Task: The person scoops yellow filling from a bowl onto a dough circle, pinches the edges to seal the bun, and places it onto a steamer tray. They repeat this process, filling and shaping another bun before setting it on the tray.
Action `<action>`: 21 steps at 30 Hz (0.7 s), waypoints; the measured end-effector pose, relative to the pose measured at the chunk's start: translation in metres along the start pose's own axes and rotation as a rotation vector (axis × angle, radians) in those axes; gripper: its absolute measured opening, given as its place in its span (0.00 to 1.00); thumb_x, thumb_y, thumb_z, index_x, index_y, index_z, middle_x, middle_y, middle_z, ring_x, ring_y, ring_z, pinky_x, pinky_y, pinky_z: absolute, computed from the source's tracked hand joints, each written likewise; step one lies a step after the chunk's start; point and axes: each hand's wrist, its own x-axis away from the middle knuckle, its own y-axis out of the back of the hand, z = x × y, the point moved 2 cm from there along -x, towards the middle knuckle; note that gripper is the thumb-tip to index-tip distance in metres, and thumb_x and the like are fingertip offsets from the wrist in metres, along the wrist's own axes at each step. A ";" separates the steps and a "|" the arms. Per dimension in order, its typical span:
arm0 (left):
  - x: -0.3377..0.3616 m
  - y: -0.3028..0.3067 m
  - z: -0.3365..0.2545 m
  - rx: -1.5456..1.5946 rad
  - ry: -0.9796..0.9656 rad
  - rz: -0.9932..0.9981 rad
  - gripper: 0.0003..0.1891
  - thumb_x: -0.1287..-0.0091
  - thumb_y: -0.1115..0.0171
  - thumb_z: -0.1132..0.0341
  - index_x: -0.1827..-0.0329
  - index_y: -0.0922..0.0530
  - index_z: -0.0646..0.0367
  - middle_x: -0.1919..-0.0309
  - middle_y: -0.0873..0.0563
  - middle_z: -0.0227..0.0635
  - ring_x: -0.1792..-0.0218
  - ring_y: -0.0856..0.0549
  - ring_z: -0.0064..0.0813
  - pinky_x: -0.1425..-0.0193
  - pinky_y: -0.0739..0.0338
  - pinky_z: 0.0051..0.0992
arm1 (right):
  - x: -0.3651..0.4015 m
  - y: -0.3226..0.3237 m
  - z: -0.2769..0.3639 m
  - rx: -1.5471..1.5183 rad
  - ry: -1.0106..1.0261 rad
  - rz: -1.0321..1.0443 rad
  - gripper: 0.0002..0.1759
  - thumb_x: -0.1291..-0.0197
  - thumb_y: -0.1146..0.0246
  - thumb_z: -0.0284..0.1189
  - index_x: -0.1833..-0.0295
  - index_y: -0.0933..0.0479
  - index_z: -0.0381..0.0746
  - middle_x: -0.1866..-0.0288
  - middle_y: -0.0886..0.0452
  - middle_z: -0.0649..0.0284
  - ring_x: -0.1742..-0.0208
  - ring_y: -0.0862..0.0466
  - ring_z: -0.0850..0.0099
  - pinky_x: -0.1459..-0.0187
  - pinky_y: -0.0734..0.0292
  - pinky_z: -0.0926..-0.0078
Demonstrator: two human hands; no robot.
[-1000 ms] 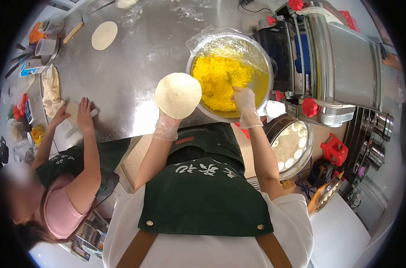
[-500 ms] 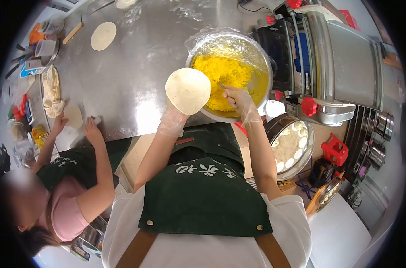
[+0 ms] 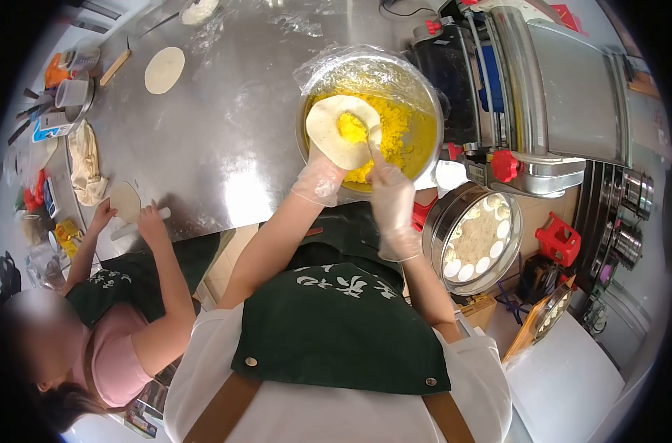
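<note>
My left hand [image 3: 323,171], in a clear plastic glove, holds a round flat dough wrapper [image 3: 323,133] from beneath, most of its fingers hidden under it. A lump of crumbly yellow filling [image 3: 351,128] sits on the wrapper. My gloved right hand [image 3: 392,196] is closed around a thin metal spoon [image 3: 371,145], which touches the wrapper beside the lump; its shape is partly hidden. Under both hands stands a large steel bowl [image 3: 440,125] with more yellow filling [image 3: 396,122], its far side covered by plastic wrap [image 3: 358,68].
At left, a co-worker's hands [image 3: 153,221] work a rolling pin [image 3: 140,224] by another wrapper [image 3: 125,201]. One wrapper [image 3: 165,70] lies on the steel table [image 3: 225,111]. A roller machine [image 3: 565,88] stands right; below it, a round steamer [image 3: 475,238] holds white pieces.
The wrapper has moved right over the bowl with my left hand and now carries yellow filling. My right hand has drawn the spoon out of the bowl's filling to the wrapper.
</note>
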 end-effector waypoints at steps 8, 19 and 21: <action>-0.020 0.008 0.013 0.128 0.133 0.149 0.19 0.24 0.44 0.53 0.40 0.23 0.54 0.47 0.15 0.37 0.47 0.14 0.37 0.43 0.16 0.41 | 0.016 0.000 0.020 -0.006 0.041 -0.200 0.27 0.38 0.39 0.13 0.33 0.23 0.35 0.67 0.18 0.54 0.68 0.17 0.69 0.60 0.21 0.74; 0.008 -0.015 -0.006 -0.033 -0.108 0.042 0.19 0.25 0.43 0.51 0.42 0.22 0.54 0.50 0.14 0.35 0.49 0.15 0.35 0.44 0.16 0.39 | -0.002 0.014 -0.001 0.035 -0.170 -0.109 0.22 0.34 0.42 0.19 0.35 0.21 0.37 0.70 0.15 0.57 0.69 0.18 0.74 0.60 0.22 0.77; 0.027 -0.027 -0.020 -0.146 -0.233 -0.071 0.19 0.25 0.44 0.50 0.42 0.22 0.54 0.50 0.14 0.35 0.49 0.15 0.36 0.45 0.16 0.39 | -0.027 0.016 -0.032 0.080 -0.442 0.004 0.20 0.33 0.42 0.23 0.36 0.20 0.37 0.71 0.15 0.56 0.69 0.17 0.72 0.61 0.22 0.76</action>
